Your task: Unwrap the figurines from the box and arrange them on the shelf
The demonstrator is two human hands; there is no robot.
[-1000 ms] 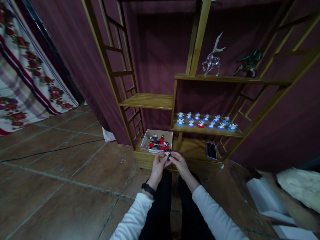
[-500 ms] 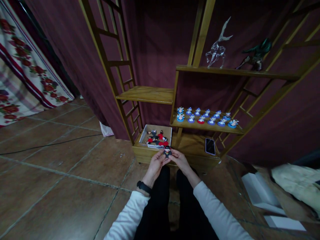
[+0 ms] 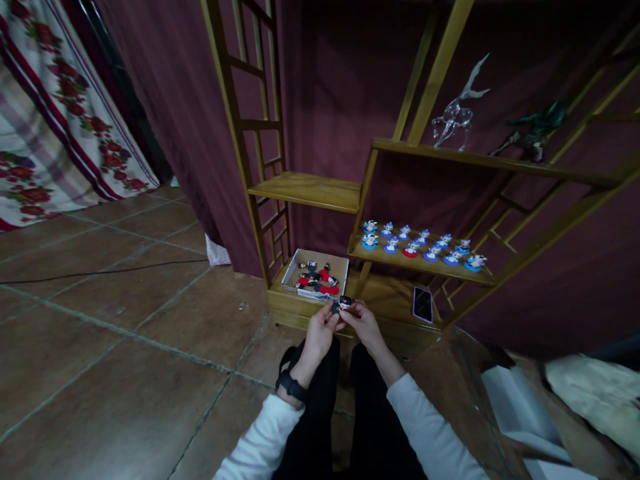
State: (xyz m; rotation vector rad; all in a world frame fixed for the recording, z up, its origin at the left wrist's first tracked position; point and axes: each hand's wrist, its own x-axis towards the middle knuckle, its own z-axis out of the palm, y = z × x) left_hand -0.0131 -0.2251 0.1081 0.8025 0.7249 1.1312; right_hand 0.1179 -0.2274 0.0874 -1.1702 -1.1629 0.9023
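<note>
My left hand (image 3: 318, 331) and my right hand (image 3: 364, 323) meet in front of me, both pinching a small dark figurine (image 3: 343, 305) with a red and white top. It sits just in front of a shallow white box (image 3: 295, 269) holding several red and black figurines, which rests on the bottom board of a wooden shelf unit (image 3: 305, 189). A black watch is on my left wrist. On a middle shelf to the right stand several small figurines on blue bases (image 3: 419, 243).
A phone (image 3: 423, 303) lies on the bottom board to the right of my hands. A glass deer (image 3: 456, 112) and a dark green figure (image 3: 533, 130) stand on the upper shelf. White boxes (image 3: 520, 408) lie on the tiled floor at right; a floral cloth (image 3: 55, 133) hangs at left.
The view has shifted and tilted to the left. My hands have stayed together on the figurine, which has turned slightly between my fingers.
</note>
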